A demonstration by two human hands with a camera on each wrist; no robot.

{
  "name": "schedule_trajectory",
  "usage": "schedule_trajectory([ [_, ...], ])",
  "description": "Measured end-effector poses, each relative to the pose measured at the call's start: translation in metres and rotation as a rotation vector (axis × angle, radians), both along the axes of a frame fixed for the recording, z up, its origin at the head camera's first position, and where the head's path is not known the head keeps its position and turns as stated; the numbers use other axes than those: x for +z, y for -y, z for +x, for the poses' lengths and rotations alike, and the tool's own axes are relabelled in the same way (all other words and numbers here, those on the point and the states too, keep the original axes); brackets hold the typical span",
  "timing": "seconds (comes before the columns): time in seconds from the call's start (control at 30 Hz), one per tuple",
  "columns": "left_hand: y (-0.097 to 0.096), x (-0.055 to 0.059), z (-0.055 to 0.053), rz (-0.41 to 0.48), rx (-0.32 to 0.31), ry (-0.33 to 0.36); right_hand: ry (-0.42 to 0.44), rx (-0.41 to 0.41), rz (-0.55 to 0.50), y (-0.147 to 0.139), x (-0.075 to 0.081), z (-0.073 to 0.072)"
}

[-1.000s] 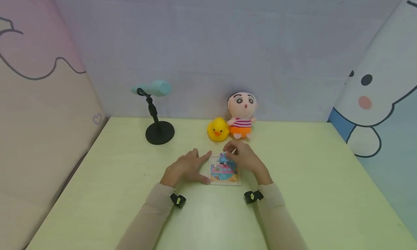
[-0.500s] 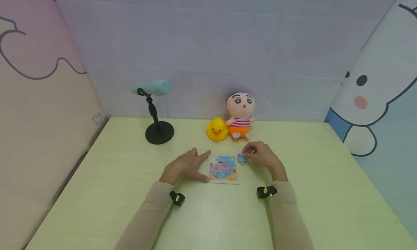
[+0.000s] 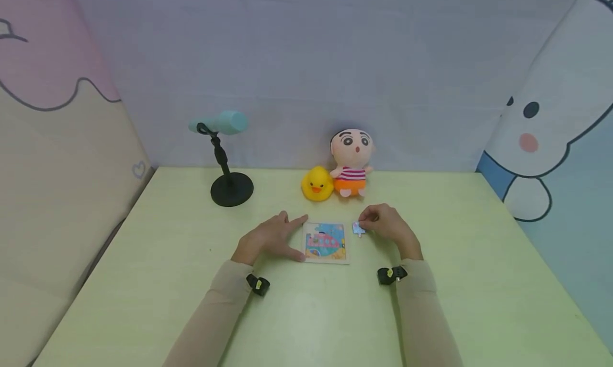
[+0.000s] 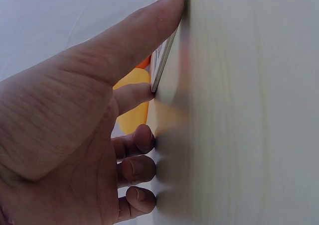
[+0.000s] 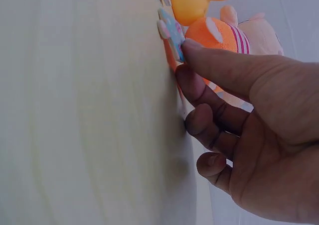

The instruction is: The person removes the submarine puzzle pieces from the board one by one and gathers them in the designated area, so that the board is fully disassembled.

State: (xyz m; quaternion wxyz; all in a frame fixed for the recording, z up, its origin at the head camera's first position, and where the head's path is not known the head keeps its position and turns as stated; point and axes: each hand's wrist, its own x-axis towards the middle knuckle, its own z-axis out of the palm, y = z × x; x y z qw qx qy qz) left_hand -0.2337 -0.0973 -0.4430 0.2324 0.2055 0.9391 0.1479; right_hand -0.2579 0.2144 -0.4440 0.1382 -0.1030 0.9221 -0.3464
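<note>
Greyish fabric [image 3: 287, 90] is hanging behind a pale yellow-green table [image 3: 306, 314], where a yellow duck [image 3: 317, 185] and a stuffed doll [image 3: 351, 183] are sitting side by side at the back, and a black stand [image 3: 231, 190] is holding up a mint-coloured cylinder [image 3: 221, 123] off to the left.

Nearer the person, a picture puzzle [image 3: 347, 250] is lying flat on the table, and the left hand [image 3: 270, 239] is bracing its left side — thumb at the near corner, index finger at the far one, the two spread wide and not curling round it, the other fingertips resting on the tabletop (a sound stance, since so thin a board would probably slide at a nudge).

Just beyond the puzzle's right edge, apart from it, the right hand [image 3: 387, 226] is pinching a little blue piece [image 3: 357, 229] between thumb and fingertip, with only the piece's thickness parting them. It is tilting slightly above or against the table; whether it is touching, I cannot tell.

Handling it well is probably calling for a light pinch at one margin, leaving the knob free — squeezing harder would be risking a twist or a flip. Holding it level and low should be helping, while the left hand is best pressing gently inward, thumb and finger staying off the printed picture.
</note>
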Motion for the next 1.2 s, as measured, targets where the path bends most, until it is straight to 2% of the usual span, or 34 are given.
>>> schedule_trajectory([
  [0.47, 0.003, 0.0, -0.002, 0.009, -0.017, 0.002, 0.005, -0.001, 0.008, 0.006, 0.009, 0.0],
  [0.67, 0.003, 0.0, -0.003, 0.009, -0.025, -0.002, -0.051, 0.095, -0.009, 0.018, 0.013, 0.0],
  [0.8, 0.0, -0.001, -0.004, -0.001, -0.021, 0.007, -0.042, 0.156, -0.018, 0.03, 0.015, 0.001],
  [1.03, -0.001, 0.0, -0.005, -0.001, -0.024, 0.006, -0.046, 0.301, 0.032, 0.058, 0.016, 0.007],
  [1.2, 0.002, 0.002, -0.004, -0.004, -0.013, 0.012, -0.037, 0.334, 0.08, 0.076, 0.014, 0.012],
])
